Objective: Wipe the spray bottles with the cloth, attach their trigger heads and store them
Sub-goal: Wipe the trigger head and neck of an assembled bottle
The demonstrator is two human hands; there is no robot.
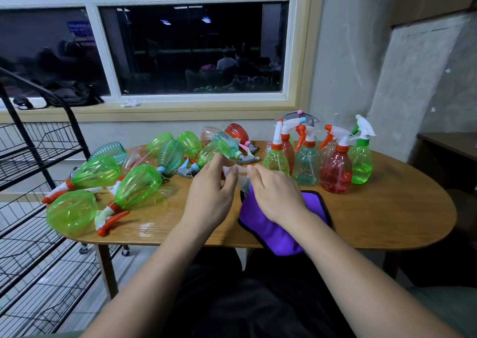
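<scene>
Standing at far left, a black wire rack (38, 157) sits just beside the oval wooden table (387, 221). On the table's left half, lying bottles (138, 185) are scattered and heaped, mostly green, some teal, clear or red. Several have orange-and-white or grey trigger heads on.

The left hand (209, 198) hovers at the near edge of that heap, fingers loosely bent and index finger stretched toward a teal-green bottle (222, 146). Between the two hands shows a pale piece (241, 179), too blurred to name. Whether either hand has hold of it I cannot tell.

The right hand (276, 198) lies palm down on the bunched purple cloth (271, 231), fingers bent over its far edge. A real grip cannot be made out. The cloth hangs over the table's near edge.

To the right, upright bottles (335, 172) stand close together with heads fitted, in green, teal and red.
</scene>
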